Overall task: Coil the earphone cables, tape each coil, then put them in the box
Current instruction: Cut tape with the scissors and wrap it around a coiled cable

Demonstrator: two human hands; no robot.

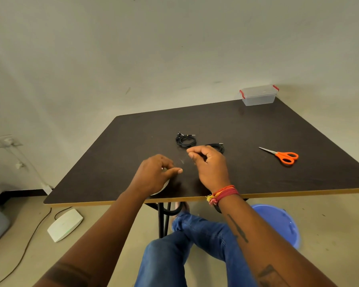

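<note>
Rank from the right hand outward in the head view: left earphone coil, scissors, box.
From the right hand:
1. Earphone coil, just beyond the hand, slightly to its left.
2. Scissors, off to the right on the table.
3. Box, clear, lid on, at the far right corner of the table.

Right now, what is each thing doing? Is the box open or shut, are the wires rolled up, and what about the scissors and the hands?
Box: lid on, red clips, at the far corner.
Left coil: rolled up, lying loose; tape on it cannot be told.
Right coil: rolled up, partly hidden behind the right hand.
Scissors: closed, lying flat, untouched.
Tape roll: under the left hand.
Left hand: fingers curled on the roll.
Right hand: pinching, probably clear tape.
</note>
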